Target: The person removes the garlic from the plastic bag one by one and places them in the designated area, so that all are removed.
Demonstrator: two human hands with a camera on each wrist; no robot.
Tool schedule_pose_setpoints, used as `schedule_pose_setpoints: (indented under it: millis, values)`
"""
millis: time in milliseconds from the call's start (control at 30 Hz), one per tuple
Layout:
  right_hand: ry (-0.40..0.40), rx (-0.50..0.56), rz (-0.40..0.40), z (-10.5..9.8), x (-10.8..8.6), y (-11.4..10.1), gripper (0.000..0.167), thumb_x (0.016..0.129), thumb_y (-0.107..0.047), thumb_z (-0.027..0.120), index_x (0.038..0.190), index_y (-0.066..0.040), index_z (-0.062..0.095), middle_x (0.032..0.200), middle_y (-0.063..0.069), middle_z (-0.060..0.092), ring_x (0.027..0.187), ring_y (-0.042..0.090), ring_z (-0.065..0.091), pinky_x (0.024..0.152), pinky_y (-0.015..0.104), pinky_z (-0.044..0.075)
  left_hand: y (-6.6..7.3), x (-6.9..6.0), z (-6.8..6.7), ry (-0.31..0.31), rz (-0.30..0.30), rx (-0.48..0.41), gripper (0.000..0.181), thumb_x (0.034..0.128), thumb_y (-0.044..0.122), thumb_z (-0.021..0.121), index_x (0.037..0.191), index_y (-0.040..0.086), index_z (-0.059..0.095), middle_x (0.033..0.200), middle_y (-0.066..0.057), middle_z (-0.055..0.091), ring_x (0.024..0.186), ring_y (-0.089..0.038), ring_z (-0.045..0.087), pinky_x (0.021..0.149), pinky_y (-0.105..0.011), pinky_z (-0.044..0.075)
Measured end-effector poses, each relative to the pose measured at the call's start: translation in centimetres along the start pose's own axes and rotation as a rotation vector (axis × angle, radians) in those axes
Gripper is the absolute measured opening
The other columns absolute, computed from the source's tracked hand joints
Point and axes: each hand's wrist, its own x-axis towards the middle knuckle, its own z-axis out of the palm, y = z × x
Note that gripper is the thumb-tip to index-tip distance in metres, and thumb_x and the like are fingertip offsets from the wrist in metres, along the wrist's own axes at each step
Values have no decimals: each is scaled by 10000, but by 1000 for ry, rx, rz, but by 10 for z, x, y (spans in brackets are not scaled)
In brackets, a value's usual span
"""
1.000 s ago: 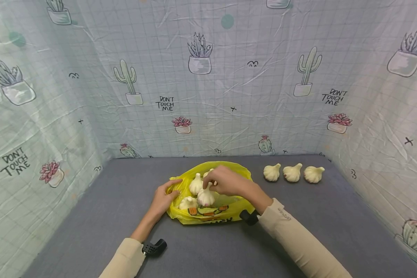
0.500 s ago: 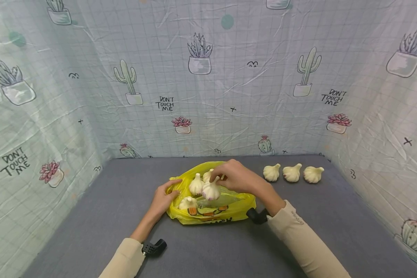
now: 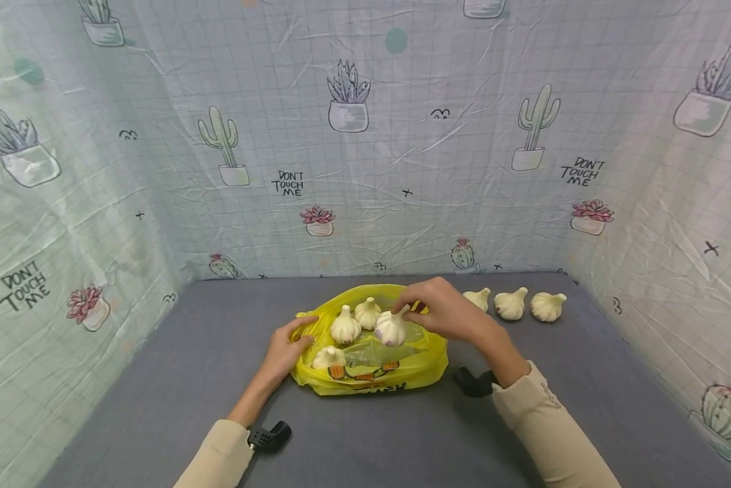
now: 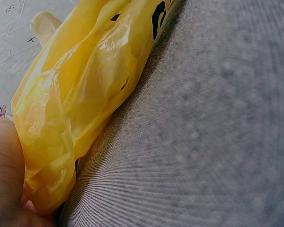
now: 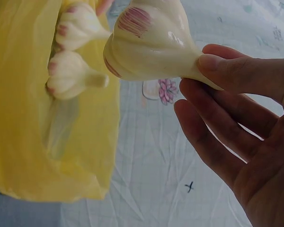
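My right hand (image 3: 444, 312) pinches a white garlic bulb (image 3: 390, 329) by its stem, above the right part of an open yellow plastic bag (image 3: 426, 369). In the right wrist view, thumb and fingertips of the hand (image 5: 255, 109) close on the stem of the bulb (image 5: 149, 42), which has purple streaks. Three other bulbs lie in the bag, one of them (image 3: 345, 327) near its middle. My left hand (image 3: 282, 349) grips the bag's left edge. The left wrist view shows part of that hand (image 4: 7, 175) against the yellow plastic (image 4: 94, 80).
Three garlic bulbs stand in a row at the back right of the grey table (image 3: 353, 440): one (image 3: 477, 299) partly behind my right hand, one (image 3: 511, 304) in the middle and one (image 3: 548, 307) at the right end. A patterned curtain (image 3: 377, 163) surrounds the table.
My right hand has moved right with the pinched bulb, lifting it from among the others in the bag. The left hand stays at the bag's edge.
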Motion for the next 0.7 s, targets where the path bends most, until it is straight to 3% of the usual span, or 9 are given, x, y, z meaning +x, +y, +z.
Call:
schedule_pose_setpoints:
  millis: [267, 700]
  values:
    - [32, -1, 25, -9, -13, 5, 179, 907, -52, 768, 1051, -152, 800, 1027, -14, 790, 878, 136, 723, 734, 275, 589, 1, 0, 1, -3, -7, -15, 405, 1000, 98, 619, 1401, 147, 660, 1542, -138, 544, 1523, -346, 379, 1214, -571, 351]
    - [91, 40, 81, -20, -30, 19, 216, 890, 11, 759, 1064, -109, 800, 1019, 16, 790, 894, 181, 738, 791, 286, 613, 3, -2, 1, -4, -2, -25, 392, 1003, 106, 625, 1392, 138, 665, 1527, -144, 558, 1517, -349, 390, 1206, -581, 359]
